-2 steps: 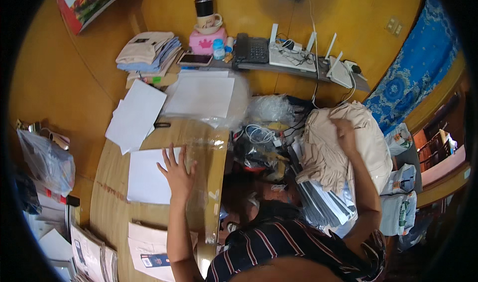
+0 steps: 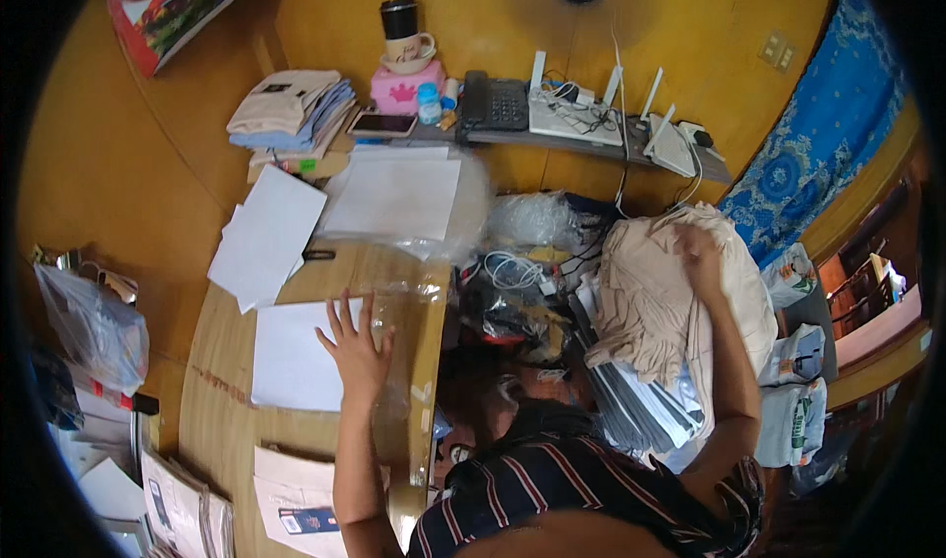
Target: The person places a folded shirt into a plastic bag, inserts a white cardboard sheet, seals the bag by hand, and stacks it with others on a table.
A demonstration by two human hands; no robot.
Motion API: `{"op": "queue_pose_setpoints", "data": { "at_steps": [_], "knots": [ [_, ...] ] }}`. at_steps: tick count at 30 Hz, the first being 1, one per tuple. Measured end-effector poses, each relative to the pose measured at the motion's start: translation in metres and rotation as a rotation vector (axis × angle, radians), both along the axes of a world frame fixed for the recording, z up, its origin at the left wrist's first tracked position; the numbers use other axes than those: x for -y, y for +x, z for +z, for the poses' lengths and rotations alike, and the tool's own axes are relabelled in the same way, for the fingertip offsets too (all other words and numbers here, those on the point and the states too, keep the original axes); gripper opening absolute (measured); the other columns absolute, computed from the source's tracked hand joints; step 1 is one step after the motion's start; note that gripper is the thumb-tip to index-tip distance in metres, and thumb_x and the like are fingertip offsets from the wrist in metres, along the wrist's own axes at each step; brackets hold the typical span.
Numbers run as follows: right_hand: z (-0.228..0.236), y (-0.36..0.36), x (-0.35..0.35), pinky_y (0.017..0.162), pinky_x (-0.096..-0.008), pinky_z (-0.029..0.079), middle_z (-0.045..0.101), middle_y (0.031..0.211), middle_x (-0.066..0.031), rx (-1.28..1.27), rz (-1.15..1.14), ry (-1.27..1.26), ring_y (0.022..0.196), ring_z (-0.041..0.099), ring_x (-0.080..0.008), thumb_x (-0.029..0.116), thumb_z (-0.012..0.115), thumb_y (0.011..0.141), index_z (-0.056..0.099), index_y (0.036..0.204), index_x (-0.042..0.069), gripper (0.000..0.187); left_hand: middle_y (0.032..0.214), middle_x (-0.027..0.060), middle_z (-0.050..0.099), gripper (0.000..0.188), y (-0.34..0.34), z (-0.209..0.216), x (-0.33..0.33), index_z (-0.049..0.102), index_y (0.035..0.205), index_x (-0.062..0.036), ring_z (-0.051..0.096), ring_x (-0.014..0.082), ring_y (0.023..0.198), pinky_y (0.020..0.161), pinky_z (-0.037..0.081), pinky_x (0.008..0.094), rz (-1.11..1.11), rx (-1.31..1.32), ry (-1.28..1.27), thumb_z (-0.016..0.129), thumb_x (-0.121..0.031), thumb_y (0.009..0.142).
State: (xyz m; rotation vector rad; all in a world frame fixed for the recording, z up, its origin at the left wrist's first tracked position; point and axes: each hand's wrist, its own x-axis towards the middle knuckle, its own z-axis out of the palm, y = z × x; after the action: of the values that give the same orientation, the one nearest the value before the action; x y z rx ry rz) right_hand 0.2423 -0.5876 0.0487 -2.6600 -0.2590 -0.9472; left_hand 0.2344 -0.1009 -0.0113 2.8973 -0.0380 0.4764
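While the left hand (image 2: 357,353) lies with its fingers spread wide, holding nothing, over the right edge of a plain white rectangular sheet (image 2: 296,356) on a pale wooden counter (image 2: 219,361), the right hand (image 2: 698,255) sits at a soft beige heap of cloth garments (image 2: 645,287) at right. Blur hides its fingertips, so whether they are closed on the fabric cannot be told. The sheet, apparently paper or thin card, lies flat left of the counter's edge; it looks light, fairly stiff and easily creased, best lifted by a side or corner, with flat fingers. The heaped cloth looks limp and foldable, heavy only in bulk; a single piece would be best pinched at an edge or seam, lest neighbours drag along. Farther off, loose white sheets (image 2: 268,225) overlap at left, beside a wider white stack (image 2: 399,194) on crinkled clear plastic (image 2: 473,198). Nearer, a folded pale pink garment (image 2: 279,471) bears a dark blue tag (image 2: 313,521).
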Motion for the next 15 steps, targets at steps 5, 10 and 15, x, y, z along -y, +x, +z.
{"op": "queue_pose_setpoints", "data": {
  "at_steps": [5,10,15],
  "knots": [
    [0.097,0.045,0.099,0.066,-0.0283,0.045,0.06,0.084,-0.0132,0.361,-0.208,0.2,0.075,0.059,-0.019,0.004,0.051,0.079,0.056,0.095,0.0,0.017,0.136,0.0136,0.018,0.061,-0.004,-0.003,0.063,0.032,0.127,-0.0186,0.013,0.0366,0.125,0.094,0.011,0.0607,-0.089,-0.041,-0.031,0.058,-0.029,0.073],
    [0.172,0.133,0.156,0.068,-0.0272,0.045,0.06,0.08,-0.0118,0.447,-0.159,0.144,0.073,0.058,-0.0168,0.009,0.053,0.08,0.056,0.098,0.002,0.019,0.136,0.0171,0.015,0.067,0.001,-0.06,0.111,0.029,0.129,-0.0185,0.012,0.0371,0.126,0.094,0.01,0.0607,0.087,-0.028,-0.073,0.06,-0.03,0.071],
    [0.18,0.224,0.235,0.065,-0.0277,0.046,0.06,0.079,-0.0115,0.208,-0.15,0.167,0.07,0.058,-0.0159,0.009,0.054,0.076,0.057,0.096,0.004,0.02,0.137,0.018,0.015,0.073,0.015,-0.067,0.142,0.025,0.131,-0.0193,0.012,0.0376,0.126,0.094,0.011,0.061,0.428,-0.188,0.119,0.06,-0.033,0.068]
  ]
}}
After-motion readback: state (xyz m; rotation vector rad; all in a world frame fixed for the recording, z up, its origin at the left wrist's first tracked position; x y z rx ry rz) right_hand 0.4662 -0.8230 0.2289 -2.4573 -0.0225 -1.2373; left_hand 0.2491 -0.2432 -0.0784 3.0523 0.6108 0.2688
